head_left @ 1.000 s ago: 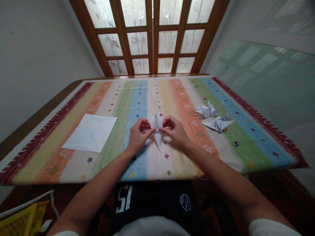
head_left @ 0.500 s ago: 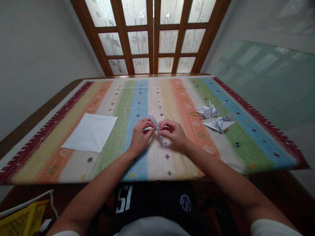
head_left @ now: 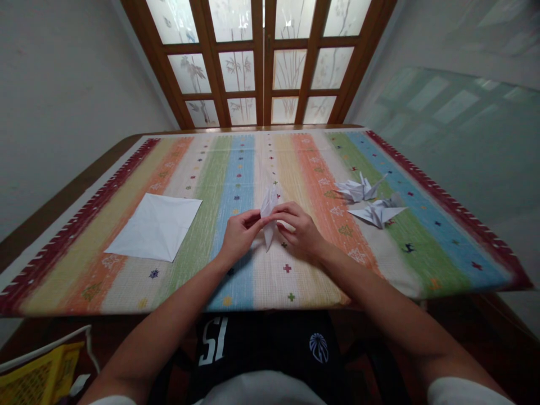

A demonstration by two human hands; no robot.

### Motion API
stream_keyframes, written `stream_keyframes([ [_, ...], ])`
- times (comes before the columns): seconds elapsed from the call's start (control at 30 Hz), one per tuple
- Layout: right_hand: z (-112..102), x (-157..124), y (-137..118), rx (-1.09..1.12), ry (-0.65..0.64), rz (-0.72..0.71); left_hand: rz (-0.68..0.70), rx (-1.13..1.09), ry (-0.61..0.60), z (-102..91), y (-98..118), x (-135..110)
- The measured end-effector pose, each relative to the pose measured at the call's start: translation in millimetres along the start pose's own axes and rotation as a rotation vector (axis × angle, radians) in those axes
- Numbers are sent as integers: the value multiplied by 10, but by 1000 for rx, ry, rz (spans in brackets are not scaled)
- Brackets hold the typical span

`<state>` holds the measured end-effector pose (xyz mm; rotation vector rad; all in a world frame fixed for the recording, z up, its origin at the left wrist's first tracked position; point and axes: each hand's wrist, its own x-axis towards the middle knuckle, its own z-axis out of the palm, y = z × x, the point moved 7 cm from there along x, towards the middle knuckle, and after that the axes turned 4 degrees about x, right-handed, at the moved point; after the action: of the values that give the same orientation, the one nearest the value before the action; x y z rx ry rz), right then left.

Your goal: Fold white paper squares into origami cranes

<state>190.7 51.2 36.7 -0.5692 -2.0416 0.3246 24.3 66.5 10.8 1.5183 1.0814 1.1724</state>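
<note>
A slim piece of folded white origami paper (head_left: 269, 201) is held upright over the middle of the tablecloth, with a pointed end hanging downward. My left hand (head_left: 241, 232) pinches its left side between thumb and fingers. On the other side, my right hand (head_left: 300, 228) is closed on the same paper, its fingers crossing the front and covering part of the folds. To the left lies a white paper square (head_left: 156, 228) with faint creases. Two folded paper cranes, one farther back (head_left: 358, 189) and one nearer (head_left: 378, 214), sit close together on the right.
A striped cloth (head_left: 202, 281) covers the table, whose wooden edge (head_left: 122, 143) shows at the far left. Behind the table stands a wooden door with frosted panes (head_left: 264, 67). A yellow plastic basket (head_left: 46, 374) is low at the left.
The folded paper has turned so its broad face shows more and its lower point hangs straighter. My right fingers have shifted left across it. The square and cranes stay put.
</note>
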Motion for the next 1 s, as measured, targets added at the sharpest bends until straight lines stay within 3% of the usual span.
stream_keyframes([
  [0.17, -30, -3, -4, 5, 5, -24, -85, -170, -24, 8, -60, 15],
  [0.57, 25, -56, -108, -1, -85, -58, -194, -222, -36, 9, -192, 28],
  [1.0, 55, -122, 160, 74, -110, 19, -198, -216, -15, 24, -207, 43],
])
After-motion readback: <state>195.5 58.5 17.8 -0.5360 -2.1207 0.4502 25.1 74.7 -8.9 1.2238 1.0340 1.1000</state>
